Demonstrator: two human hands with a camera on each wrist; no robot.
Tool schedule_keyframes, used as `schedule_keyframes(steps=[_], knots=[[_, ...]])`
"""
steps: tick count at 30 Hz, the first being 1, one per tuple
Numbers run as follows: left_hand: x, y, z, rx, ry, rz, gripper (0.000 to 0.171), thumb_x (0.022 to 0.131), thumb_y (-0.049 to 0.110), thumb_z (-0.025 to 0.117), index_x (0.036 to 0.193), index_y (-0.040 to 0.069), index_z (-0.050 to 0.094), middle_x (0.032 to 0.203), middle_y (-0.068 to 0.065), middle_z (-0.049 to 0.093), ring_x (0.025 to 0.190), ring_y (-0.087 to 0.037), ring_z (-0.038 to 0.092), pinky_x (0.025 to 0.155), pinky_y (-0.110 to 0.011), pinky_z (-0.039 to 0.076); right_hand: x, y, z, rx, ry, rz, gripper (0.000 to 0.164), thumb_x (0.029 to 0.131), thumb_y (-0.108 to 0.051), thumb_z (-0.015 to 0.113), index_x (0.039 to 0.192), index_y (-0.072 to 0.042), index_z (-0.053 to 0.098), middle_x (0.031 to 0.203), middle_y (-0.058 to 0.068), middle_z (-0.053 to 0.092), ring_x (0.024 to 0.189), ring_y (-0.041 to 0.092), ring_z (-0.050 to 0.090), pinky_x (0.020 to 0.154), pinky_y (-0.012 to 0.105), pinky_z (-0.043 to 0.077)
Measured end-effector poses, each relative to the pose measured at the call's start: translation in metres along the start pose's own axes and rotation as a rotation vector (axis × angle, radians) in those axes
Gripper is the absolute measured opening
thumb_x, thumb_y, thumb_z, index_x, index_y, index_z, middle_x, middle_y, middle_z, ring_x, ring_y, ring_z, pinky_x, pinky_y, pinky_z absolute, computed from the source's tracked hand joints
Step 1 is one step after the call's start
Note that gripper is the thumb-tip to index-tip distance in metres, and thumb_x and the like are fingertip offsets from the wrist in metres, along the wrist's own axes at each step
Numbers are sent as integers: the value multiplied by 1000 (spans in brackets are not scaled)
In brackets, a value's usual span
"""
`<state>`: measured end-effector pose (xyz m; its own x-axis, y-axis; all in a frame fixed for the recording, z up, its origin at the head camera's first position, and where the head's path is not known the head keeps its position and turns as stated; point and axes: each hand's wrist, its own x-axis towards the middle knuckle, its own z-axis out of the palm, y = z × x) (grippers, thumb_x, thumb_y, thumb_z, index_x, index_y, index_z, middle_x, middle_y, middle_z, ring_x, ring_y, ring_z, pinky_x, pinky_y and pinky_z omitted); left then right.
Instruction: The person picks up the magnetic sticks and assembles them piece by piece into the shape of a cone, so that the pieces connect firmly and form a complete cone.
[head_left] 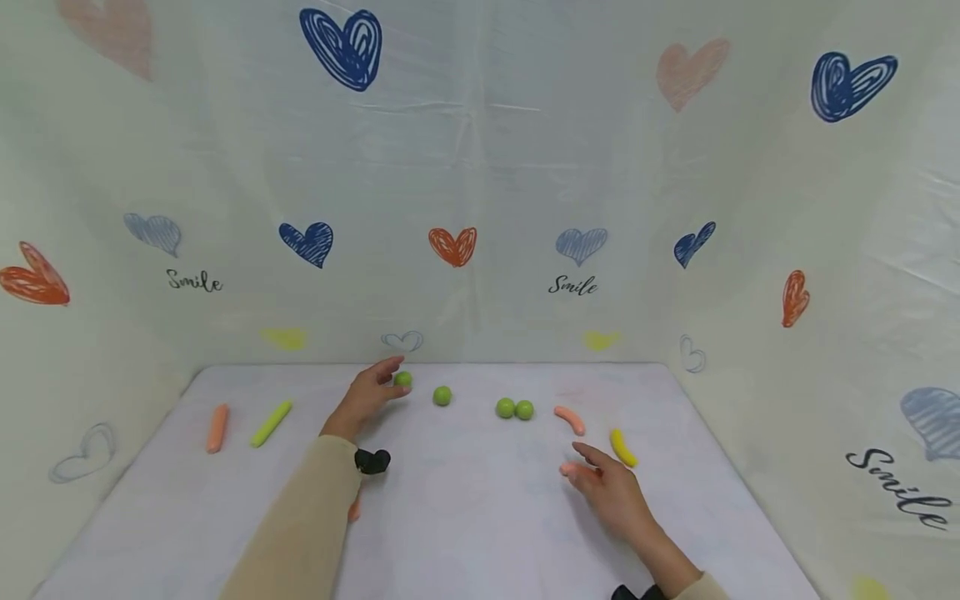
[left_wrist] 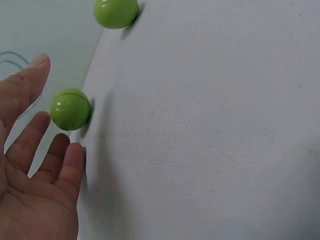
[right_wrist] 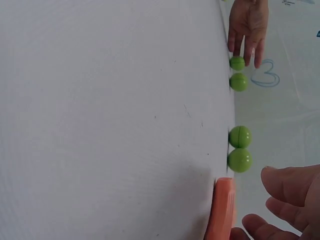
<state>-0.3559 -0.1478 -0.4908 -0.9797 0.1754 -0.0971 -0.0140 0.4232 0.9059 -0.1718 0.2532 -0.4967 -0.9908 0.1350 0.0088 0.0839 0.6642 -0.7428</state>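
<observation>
In the head view my left hand (head_left: 367, 398) reaches to the table's far edge, thumb and fingers spread about a green ball (head_left: 402, 379). The left wrist view shows that ball (left_wrist: 70, 109) just beyond the fingertips, not gripped. A second green ball (head_left: 442, 396) lies to its right. My right hand (head_left: 611, 496) hovers over the right side, fingers loosely bent, holding nothing. Near it lie a curved orange piece (head_left: 570, 419) and a curved yellow piece (head_left: 623, 447). An orange stick-like piece (right_wrist: 221, 207) lies beside its fingers in the right wrist view.
Two green balls (head_left: 506, 407) sit side by side near the back middle. An orange stick (head_left: 217, 428) and a yellow-green stick (head_left: 271, 423) lie at the left. Another orange piece (head_left: 354, 508) is partly hidden by the left sleeve. A heart-printed sheet (head_left: 465, 183) hangs behind the white table (head_left: 465, 533).
</observation>
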Motion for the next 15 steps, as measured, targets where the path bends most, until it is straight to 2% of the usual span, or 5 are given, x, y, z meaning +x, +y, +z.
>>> schedule_keyframes(steps=[5, 10, 15], knots=[[2, 0, 1, 40, 5, -11, 69, 99, 15, 74, 161, 12, 43, 168, -16, 38, 154, -41, 35, 125, -56, 31, -2, 2, 4, 49, 1, 17, 52, 94, -7, 77, 145, -6, 63, 137, 23, 68, 118, 33, 71, 86, 36, 62], [6, -1, 6, 69, 30, -23, 68, 98, 14, 75, 159, 10, 46, 165, -17, 43, 147, -40, 44, 121, -55, 37, -5, 9, 8, 97, 7, 53, 54, 91, 0, 76, 143, -3, 63, 134, 19, 70, 121, 33, 69, 97, 41, 59], [10, -4, 10, 110, 60, -40, 65, 98, 15, 75, 157, 9, 49, 161, -17, 48, 141, -40, 49, 116, -55, 42, -6, 14, 8, 139, 23, 62, 51, 89, -2, 78, 139, -1, 66, 129, 17, 73, 114, 28, 72, 91, 36, 60]])
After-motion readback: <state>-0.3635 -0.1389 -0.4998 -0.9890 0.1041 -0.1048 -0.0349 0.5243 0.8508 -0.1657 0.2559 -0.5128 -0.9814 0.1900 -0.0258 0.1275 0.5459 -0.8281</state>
